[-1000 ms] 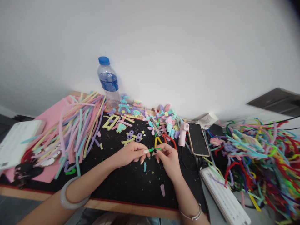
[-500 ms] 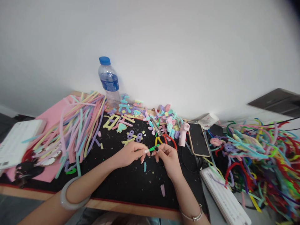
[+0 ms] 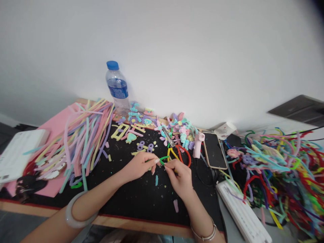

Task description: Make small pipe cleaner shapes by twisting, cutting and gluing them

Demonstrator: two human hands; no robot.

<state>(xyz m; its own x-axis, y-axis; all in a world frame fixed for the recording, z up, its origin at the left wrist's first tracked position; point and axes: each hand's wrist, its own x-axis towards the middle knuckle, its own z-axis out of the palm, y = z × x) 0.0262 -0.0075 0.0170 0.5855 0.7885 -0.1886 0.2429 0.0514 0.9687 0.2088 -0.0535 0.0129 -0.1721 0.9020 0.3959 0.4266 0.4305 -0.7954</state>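
Observation:
A short green pipe cleaner (image 3: 164,158), bent into a small angle, is held between my two hands above the black mat (image 3: 131,199). My left hand (image 3: 141,165) pinches its left end between thumb and fingertips. On the other side, my right hand (image 3: 179,175) has its fingertips closed at the lower right end of the piece. Just behind my right hand lie pliers (image 3: 179,148) with red and yellow handles. Purple loops on a yellow strip (image 3: 145,147) rest beyond my left hand. A short blue scrap (image 3: 156,180) lies below the fingers.
Pastel pipe cleaners (image 3: 88,138) are heaped on pink paper at left. A water bottle (image 3: 117,87) stands by the wall. To the right are a pink device (image 3: 198,145), a phone (image 3: 215,150), a white box (image 3: 243,212) and a tangle of coloured pipe cleaners (image 3: 291,168).
The green pipe cleaner was nearly straight and now shows a bend. My right hand has turned and its fingertips have moved slightly down along the piece; my left hand stays nearly still.

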